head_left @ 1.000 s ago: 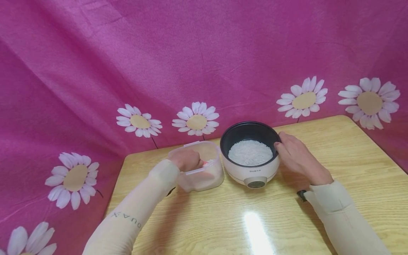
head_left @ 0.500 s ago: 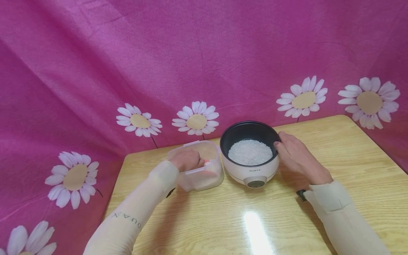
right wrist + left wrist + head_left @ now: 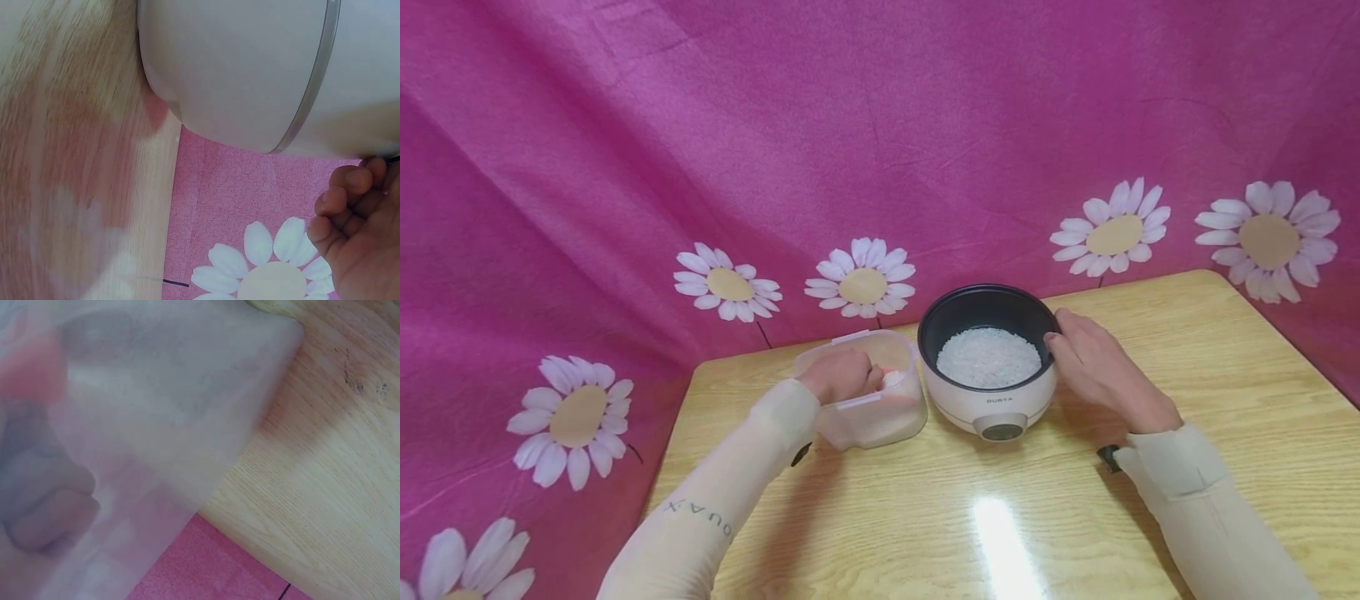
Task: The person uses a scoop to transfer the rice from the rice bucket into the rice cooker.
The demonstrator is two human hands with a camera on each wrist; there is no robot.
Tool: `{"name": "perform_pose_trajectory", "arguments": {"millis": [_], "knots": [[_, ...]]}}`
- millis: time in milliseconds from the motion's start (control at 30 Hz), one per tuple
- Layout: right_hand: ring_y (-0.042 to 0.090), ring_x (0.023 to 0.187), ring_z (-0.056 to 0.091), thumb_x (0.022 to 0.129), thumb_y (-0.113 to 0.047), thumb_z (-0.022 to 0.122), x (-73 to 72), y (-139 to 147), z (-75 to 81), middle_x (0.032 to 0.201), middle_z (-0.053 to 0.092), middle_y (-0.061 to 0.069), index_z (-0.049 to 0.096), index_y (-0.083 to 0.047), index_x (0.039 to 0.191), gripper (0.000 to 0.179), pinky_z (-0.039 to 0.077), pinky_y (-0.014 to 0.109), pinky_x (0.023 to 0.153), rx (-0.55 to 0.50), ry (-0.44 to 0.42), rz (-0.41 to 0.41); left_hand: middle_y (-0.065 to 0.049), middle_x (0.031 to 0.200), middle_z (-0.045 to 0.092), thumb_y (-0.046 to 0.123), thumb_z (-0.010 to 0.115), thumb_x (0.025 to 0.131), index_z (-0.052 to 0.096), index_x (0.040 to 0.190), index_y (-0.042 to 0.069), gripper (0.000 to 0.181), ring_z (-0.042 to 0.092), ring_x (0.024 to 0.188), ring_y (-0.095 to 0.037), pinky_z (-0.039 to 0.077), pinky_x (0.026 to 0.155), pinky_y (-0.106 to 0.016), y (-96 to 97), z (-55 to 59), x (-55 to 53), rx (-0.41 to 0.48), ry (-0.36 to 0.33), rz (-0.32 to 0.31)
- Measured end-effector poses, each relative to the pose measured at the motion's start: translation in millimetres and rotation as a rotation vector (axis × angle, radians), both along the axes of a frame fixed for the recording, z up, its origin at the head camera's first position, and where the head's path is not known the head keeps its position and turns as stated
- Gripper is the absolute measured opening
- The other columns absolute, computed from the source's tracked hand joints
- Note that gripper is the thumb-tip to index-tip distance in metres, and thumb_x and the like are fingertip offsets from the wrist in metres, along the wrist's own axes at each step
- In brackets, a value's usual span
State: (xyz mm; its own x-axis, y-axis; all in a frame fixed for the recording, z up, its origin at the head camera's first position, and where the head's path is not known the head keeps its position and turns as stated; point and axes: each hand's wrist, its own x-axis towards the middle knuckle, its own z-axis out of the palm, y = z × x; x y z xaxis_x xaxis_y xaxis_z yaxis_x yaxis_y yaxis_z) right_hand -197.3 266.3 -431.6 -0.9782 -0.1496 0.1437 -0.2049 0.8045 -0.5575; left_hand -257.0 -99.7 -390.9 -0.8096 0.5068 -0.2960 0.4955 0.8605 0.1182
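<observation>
In the head view my left hand (image 3: 846,377) reaches into a clear plastic container (image 3: 880,421). Its fingers are curled round a small red scoop, mostly hidden by the hand, with white rice (image 3: 892,379) showing beside the knuckles. Through the cloudy wall, the left wrist view shows the red scoop (image 3: 34,369) above curled fingers. Just right of the container stands a white rice cooker (image 3: 955,406) with a black inner pot (image 3: 977,312) and white rice in it. My right hand (image 3: 1093,362) holds the pot's right rim, thumb over the edge, fingers outside.
The wooden table (image 3: 925,517) meets a pink cloth (image 3: 880,150) with printed daisies behind it and at the sides. Container and cooker stand close together near the table's back edge. Glare lies on the wood in front of the cooker.
My left hand has shifted slightly inside the container, and more white rice shows beside its fingers. My right hand and the rice cooker stay where they were.
</observation>
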Motion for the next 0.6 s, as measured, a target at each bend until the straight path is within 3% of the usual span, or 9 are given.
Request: {"name": "perform_pose_trajectory", "arguments": {"millis": [300,400,467,600], "knots": [[0.037,0.107,0.054,0.108,-0.029,0.030,0.5,-0.4,0.6,0.111,0.058,0.021,0.050,0.002,0.121,0.039,0.048,0.059,0.101,0.002,0.007,0.005,0.004,0.066,0.045,0.028,0.042,0.102,0.055,0.063,0.018,0.042,0.054,0.070,-0.016,0.045,0.077,-0.033,-2.4,5.7,0.9,0.012,0.015,0.025],[0.035,0.104,0.054,0.108,-0.029,0.030,1.0,-0.8,0.7,0.109,0.058,0.020,0.050,0.001,0.121,0.039,0.049,0.057,0.098,-0.004,-0.002,0.003,0.004,0.068,0.051,0.027,0.040,0.103,0.058,0.064,0.018,0.043,0.055,0.071,-0.015,0.046,0.077,-0.032,-3.2,8.1,1.5,0.015,0.011,0.024],[0.034,0.104,0.054,0.108,-0.030,0.030,1.2,-0.9,0.7,0.110,0.058,0.019,0.050,0.001,0.122,0.039,0.050,0.057,0.098,-0.005,-0.009,0.003,0.004,0.075,0.061,0.027,0.039,0.103,0.065,0.070,0.017,0.043,0.059,0.075,-0.014,0.049,0.079,-0.032,-3.6,10.0,2.3,0.022,0.000,0.029],[0.036,0.107,0.054,0.108,-0.030,0.030,1.2,-0.7,0.7,0.114,0.058,0.021,0.050,0.002,0.125,0.042,0.049,0.060,0.102,-0.006,-0.015,0.001,0.003,0.105,0.078,0.029,0.038,0.105,0.079,0.094,0.015,0.045,0.069,0.094,-0.015,0.055,0.093,-0.035,-4.5,14.7,3.2,0.047,-0.041,0.065]]}}
